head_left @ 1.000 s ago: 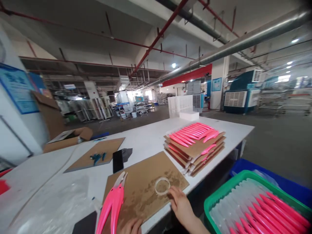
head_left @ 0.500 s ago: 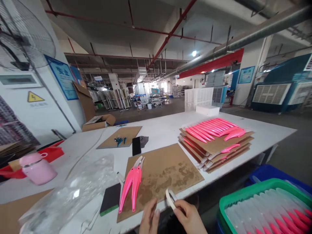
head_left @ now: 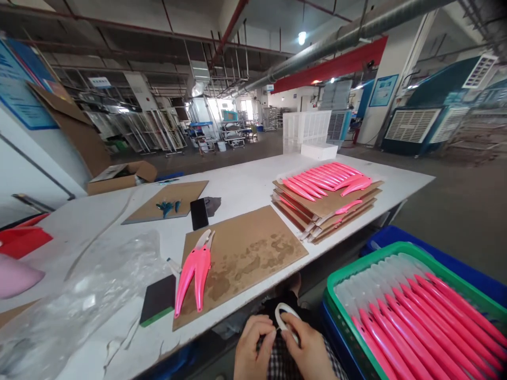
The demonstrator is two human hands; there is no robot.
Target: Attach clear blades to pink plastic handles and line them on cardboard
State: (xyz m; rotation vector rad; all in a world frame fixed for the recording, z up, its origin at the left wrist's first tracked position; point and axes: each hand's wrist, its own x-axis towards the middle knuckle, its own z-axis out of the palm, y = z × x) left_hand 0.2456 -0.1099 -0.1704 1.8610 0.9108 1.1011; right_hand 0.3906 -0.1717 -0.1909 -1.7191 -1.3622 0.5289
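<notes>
White tape, wound into a narrow ring-shaped roll (head_left: 278, 315), rests in the right hand (head_left: 306, 343), whose thumb and fingers close on it; the left hand (head_left: 255, 343) meets it from the other side, thumb and fingertips drawn narrowly together at its edge, though we cannot tell whether they pinch the tape's end; we see both hands and the roll above a lap in black-and-white checked cloth (head_left: 277, 365), just off the near edge of a white table (head_left: 245, 192); there, a stained brown cardboard sheet (head_left: 245, 253) bears a glossy pink forked piece with a pale tip (head_left: 194, 266), near a black block with a green edge (head_left: 158, 298); beyond, we find stacked cardboard sheets (head_left: 325, 206) topped with pink pieces (head_left: 325, 179); at right, a green plastic basket (head_left: 331, 285) holds a row of pink, clear-ended pieces (head_left: 420, 311).
</notes>
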